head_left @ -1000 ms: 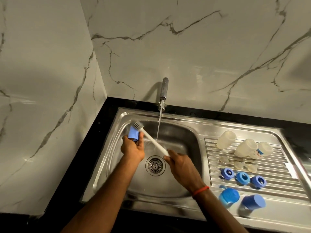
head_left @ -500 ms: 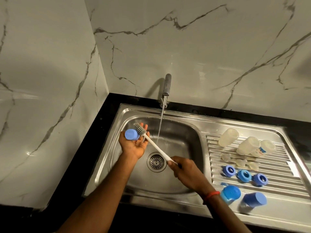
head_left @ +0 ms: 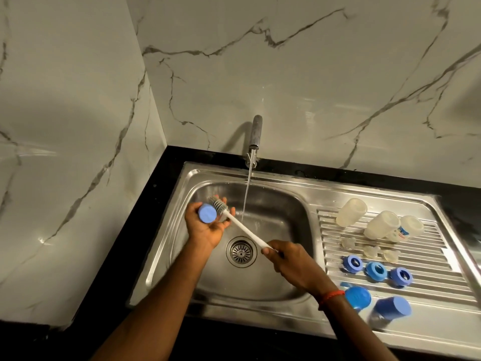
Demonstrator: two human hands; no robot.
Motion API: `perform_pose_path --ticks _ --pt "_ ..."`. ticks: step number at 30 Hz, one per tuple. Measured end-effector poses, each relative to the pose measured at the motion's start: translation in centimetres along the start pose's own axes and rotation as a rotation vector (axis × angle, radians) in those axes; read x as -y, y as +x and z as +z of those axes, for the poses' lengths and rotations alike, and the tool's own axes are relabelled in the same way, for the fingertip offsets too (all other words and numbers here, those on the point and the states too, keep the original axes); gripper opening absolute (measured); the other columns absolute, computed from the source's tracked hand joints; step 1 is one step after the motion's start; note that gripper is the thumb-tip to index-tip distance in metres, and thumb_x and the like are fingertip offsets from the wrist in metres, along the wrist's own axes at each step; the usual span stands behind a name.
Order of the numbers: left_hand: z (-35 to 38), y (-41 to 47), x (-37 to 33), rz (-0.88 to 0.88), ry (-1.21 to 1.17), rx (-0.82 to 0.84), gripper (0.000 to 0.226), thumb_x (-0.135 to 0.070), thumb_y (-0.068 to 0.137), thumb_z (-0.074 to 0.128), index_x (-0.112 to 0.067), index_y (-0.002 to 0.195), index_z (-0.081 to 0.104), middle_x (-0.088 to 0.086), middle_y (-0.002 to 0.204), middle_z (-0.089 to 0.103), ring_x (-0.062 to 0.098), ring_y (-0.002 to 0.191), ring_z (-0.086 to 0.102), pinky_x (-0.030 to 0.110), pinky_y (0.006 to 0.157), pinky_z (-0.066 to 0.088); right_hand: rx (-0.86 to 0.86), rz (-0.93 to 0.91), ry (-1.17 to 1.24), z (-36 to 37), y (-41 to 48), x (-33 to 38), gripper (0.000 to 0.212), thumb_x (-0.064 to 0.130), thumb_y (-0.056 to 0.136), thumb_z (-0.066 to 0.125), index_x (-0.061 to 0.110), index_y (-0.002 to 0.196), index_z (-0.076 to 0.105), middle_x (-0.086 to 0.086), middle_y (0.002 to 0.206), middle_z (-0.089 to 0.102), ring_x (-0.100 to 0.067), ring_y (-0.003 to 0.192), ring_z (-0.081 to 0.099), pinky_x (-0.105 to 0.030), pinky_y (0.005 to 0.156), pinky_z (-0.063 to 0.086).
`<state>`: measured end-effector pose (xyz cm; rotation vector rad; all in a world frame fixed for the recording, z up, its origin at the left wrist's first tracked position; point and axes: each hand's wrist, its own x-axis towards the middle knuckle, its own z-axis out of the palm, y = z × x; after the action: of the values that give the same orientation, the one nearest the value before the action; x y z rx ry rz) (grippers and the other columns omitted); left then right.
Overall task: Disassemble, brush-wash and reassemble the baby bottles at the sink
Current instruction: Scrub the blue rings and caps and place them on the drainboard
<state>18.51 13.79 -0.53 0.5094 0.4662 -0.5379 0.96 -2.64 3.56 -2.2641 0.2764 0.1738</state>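
My left hand holds a blue bottle cap over the left side of the sink basin, its flat top turned toward me. My right hand grips the white handle of a bottle brush; its grey bristle head rests against the cap by my left fingers. On the draining board lie three clear bottle bodies, three clear teats, three blue collar rings and two more blue caps.
Water runs from the wall tap into the basin beside the brush, above the drain. Black countertop borders the steel sink; marble walls stand close at the left and back.
My left hand has turned the blue cap so its flat top faces up and shifted it left. The brush head moved from inside the cap to its side.
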Motion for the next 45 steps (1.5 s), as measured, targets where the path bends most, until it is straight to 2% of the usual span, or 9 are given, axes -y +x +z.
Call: perform_pose_path --ticks 9,13,17,21,26,31,36,40,45 --pt "0.8 0.4 0.1 -0.002 0.181 -0.134 0.026 -0.028 0.094 0.055 -0.003 0.098 0.057 0.022 0.097 0.066 0.035 0.084 0.07 0.041 0.061 0.061 -0.037 0.011 -0.065 -1.7 -0.1 -2.3 0.026 0.038 0.101 0.053 0.019 0.092 0.068 0.005 0.065 0.059 -0.007 0.058 0.058 -0.02 0.059 0.047" --pt "0.3 0.6 1.1 -0.015 0.189 -0.113 0.022 -0.02 0.091 0.07 -0.005 0.102 0.058 0.02 0.105 0.059 0.038 0.09 0.069 0.043 0.067 0.062 -0.278 0.065 -0.094 -2.1 1.5 -2.9 0.022 0.033 0.101 0.055 0.031 0.079 0.057 0.006 0.062 0.057 -0.008 0.054 0.054 -0.024 0.054 0.044" --pt "0.5 0.2 1.1 0.062 0.28 -0.049 0.025 -0.015 0.086 0.075 -0.012 0.105 0.06 0.017 0.109 0.063 0.035 0.092 0.07 0.044 0.075 0.062 -0.367 0.072 -0.137 -2.7 3.5 -2.5 0.018 0.031 0.101 0.055 0.016 0.094 0.064 0.002 0.068 0.059 -0.011 0.057 0.055 -0.02 0.053 0.042" --pt "0.6 -0.2 1.0 0.069 0.445 -0.031 0.041 -0.034 0.072 0.078 -0.02 0.107 0.064 0.009 0.115 0.07 0.023 0.091 0.068 0.035 0.07 0.057 -0.363 0.087 -0.123 -2.7 4.5 -2.2 0.02 0.032 0.101 0.055 0.015 0.097 0.063 -0.002 0.075 0.062 -0.016 0.063 0.06 -0.033 0.061 0.051" --pt "0.6 -0.4 0.3 0.068 0.517 -0.022 0.048 -0.054 0.085 0.064 -0.021 0.12 0.067 0.001 0.104 0.07 0.011 0.074 0.059 0.025 0.057 0.044 -0.253 -0.039 -0.081 -4.1 2.9 -2.5 0.028 0.042 0.098 0.055 0.031 0.073 0.058 0.008 0.059 0.054 -0.006 0.052 0.05 -0.016 0.052 0.037" --pt "0.4 1.0 -0.7 0.13 0.874 -0.031 0.077 -0.082 0.083 0.039 -0.02 0.111 0.075 -0.001 0.074 0.065 0.009 0.057 0.047 0.02 0.043 0.029 -0.292 -0.178 -0.35 -6.0 0.9 -4.0 0.049 0.067 0.092 0.043 0.032 0.105 0.075 0.009 0.075 0.071 -0.008 0.067 0.066 -0.025 0.062 0.051" --pt "1.5 1.7 -1.9 0.256 1.351 0.149 0.031 -0.044 0.097 0.059 -0.023 0.092 0.081 -0.003 0.079 0.073 0.012 0.069 0.058 0.021 0.05 0.04 -0.506 -0.287 -0.787 -8.4 0.7 -3.5 0.046 0.064 0.095 0.043 0.032 0.101 0.075 0.001 0.074 0.065 -0.023 0.065 0.064 -0.026 0.055 0.04" --pt "2.8 1.3 -1.2 0.234 1.466 0.288 0.034 -0.037 0.093 0.067 -0.008 0.08 0.079 0.009 0.073 0.074 0.019 0.06 0.067 0.026 0.046 0.051 -0.621 -0.555 -0.928 -8.5 1.4 -2.3 0.033 0.044 0.097 0.05 0.024 0.105 0.075 -0.003 0.082 0.065 -0.024 0.07 0.061 -0.03 0.057 0.043" --pt "4.1 1.9 -1.4 0.512 1.409 0.245 0.021 -0.024 0.09 0.073 -0.012 0.073 0.078 0.001 0.069 0.075 0.014 0.059 0.068 0.023 0.054 0.052 -0.49 -0.306 -0.78 -6.0 2.2 -1.8 0.033 0.053 0.097 0.053 0.025 0.09 0.07 -0.005 0.067 0.067 -0.03 0.059 0.066 -0.034 0.049 0.049"
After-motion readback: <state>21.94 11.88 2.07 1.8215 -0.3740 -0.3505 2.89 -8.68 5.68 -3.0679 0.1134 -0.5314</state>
